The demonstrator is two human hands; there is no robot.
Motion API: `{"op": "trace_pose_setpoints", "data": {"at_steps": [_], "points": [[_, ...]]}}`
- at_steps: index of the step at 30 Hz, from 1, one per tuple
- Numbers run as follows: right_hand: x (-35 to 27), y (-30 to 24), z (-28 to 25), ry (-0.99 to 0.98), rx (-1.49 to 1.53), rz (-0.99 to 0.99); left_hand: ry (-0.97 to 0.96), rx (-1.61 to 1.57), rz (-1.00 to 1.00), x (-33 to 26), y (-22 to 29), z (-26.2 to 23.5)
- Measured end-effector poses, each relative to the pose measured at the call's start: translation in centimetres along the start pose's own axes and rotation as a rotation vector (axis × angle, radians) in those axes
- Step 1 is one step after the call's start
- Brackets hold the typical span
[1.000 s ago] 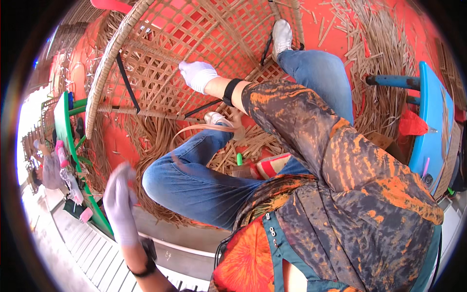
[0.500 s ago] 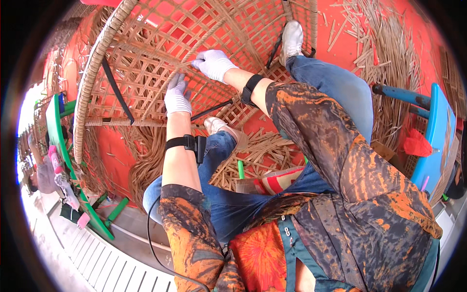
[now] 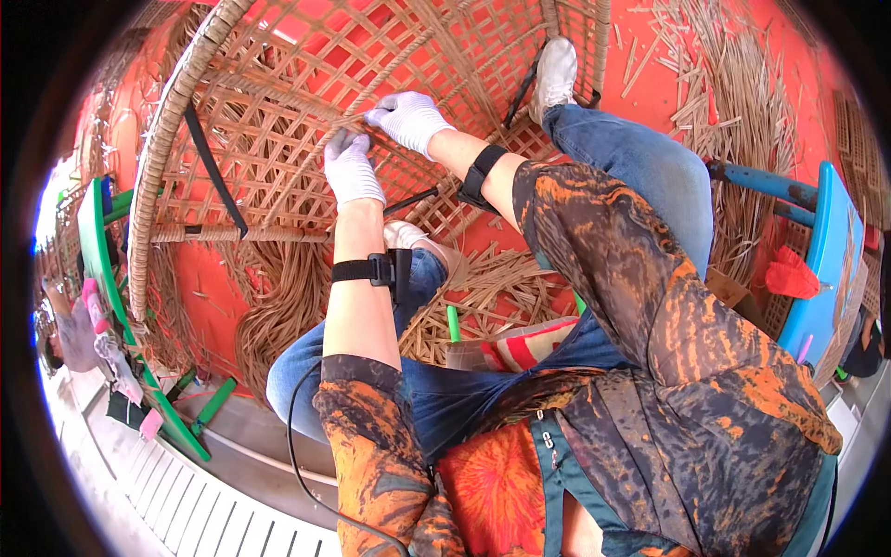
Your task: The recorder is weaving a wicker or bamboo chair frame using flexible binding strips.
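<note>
A large open-weave cane panel (image 3: 169,116) with a thick wrapped rim stands tilted in front of me, between my feet. Both my hands wear thin striped white gloves and meet at the middle of its lattice. My right hand (image 3: 408,121) has its fingers closed, pinching a thin cane strip at the weave. Just below and left of it, my left hand (image 3: 354,174) curls its fingertips onto the lattice, apparently gripping a strip there. The fingertips are partly hidden, so the exact hold is hard to see. A black bar (image 3: 214,169) crosses the panel on the left.
Long cane strips (image 3: 269,330) lie bundled under the panel, with short offcuts (image 3: 501,297) between my legs. More strips (image 3: 742,121) spread over the red floor at right. A blue stool (image 3: 817,269) stands right, a green-edged one (image 3: 153,381) left. My shoe (image 3: 557,74) is beside the panel.
My left hand has moved up and right, closer to my right hand, and its fingers have curled in. The right hand has stayed at nearly the same spot. The view has shifted slightly.
</note>
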State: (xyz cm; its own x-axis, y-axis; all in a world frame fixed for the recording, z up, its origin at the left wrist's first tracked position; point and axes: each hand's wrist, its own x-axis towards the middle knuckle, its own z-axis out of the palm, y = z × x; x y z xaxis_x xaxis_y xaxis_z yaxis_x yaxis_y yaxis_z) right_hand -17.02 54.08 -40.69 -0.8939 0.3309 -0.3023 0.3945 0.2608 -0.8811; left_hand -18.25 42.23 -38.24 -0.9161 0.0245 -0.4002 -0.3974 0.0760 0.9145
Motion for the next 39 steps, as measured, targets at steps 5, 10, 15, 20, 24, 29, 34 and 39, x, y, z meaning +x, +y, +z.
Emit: {"op": "trace_pose_setpoints", "data": {"at_steps": [5,10,15,20,24,29,34,39], "points": [[1.2,0.1,0.4,-0.066,-0.195,0.003,0.026,0.023,0.012,0.7,-1.4,-0.9],[2.7,-0.2,0.2,-0.274,-0.26,0.09,-0.084,0.02,0.094,0.7,-1.4,-2.1],[3.6,-0.1,-0.6,-0.404,-0.263,0.134,-0.054,-0.024,0.093,-0.1,-1.4,-1.7],[2.5,-0.2,-1.1,-0.359,-0.339,0.098,-0.04,-0.162,0.052,0.2,-1.6,-2.2],[0.1,-0.9,-1.2,-0.285,-0.137,0.096,-0.104,-0.127,0.067,1.1,-2.2,-3.4],[0.7,-0.2,-0.8,-0.284,-0.244,0.137,-0.065,0.105,0.089,0.9,-1.3,-2.3],[-0.1,-0.2,-0.4,-0.075,-0.17,0.072,-0.086,0.273,0.12,1.8,-0.8,-3.5],[-0.1,-0.3,-0.6,-0.065,-0.184,0.047,-0.107,0.173,0.091,1.4,-1.2,-2.9]]}}
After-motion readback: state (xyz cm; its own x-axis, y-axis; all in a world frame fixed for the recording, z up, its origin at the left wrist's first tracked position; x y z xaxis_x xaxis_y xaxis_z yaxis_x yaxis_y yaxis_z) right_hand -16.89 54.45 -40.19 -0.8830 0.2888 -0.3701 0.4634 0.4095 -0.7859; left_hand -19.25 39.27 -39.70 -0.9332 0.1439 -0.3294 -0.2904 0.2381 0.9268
